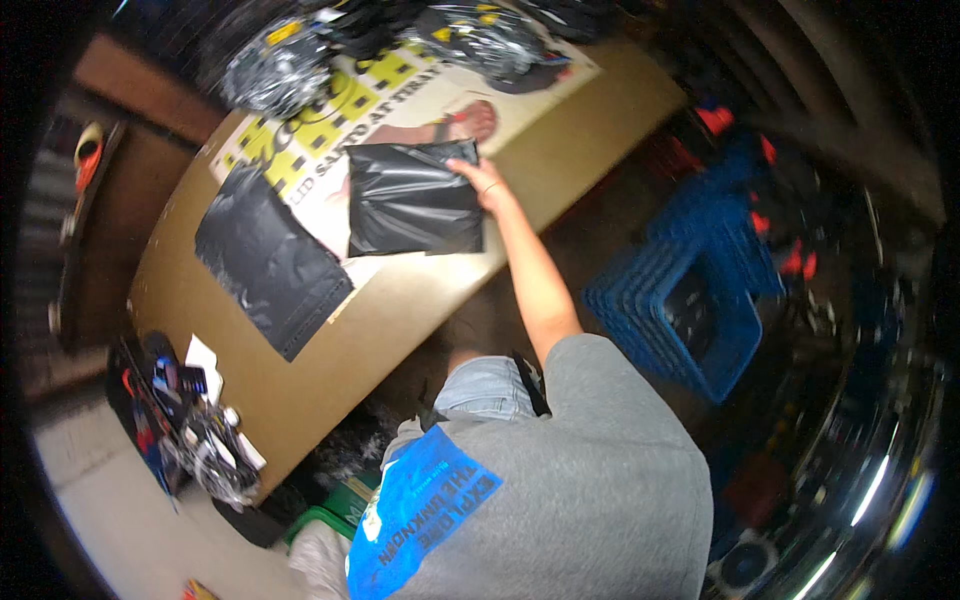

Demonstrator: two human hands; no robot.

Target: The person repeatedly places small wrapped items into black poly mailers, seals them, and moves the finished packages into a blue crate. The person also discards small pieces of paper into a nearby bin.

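My right hand (486,184) reaches over the table and grips a black plastic pouch (416,202) at its upper right edge, thumb on top. The pouch is glossy, creased and roughly square. Just left of it a second black plastic pouch (270,259), longer and flatter, lies slantwise on the table (375,341). Under both is a printed sheet (330,169) with yellow and black patterns, lettering and a picture of a foot in a sandal. My left hand is out of view.
Clear-wrapped dark goods (277,71) are piled along the far side. Small items and crumpled clear plastic (214,450) crowd the table's left end. Stacked blue plastic crates (675,300) stand on the floor to the right. A green container (330,514) sits below, near my body.
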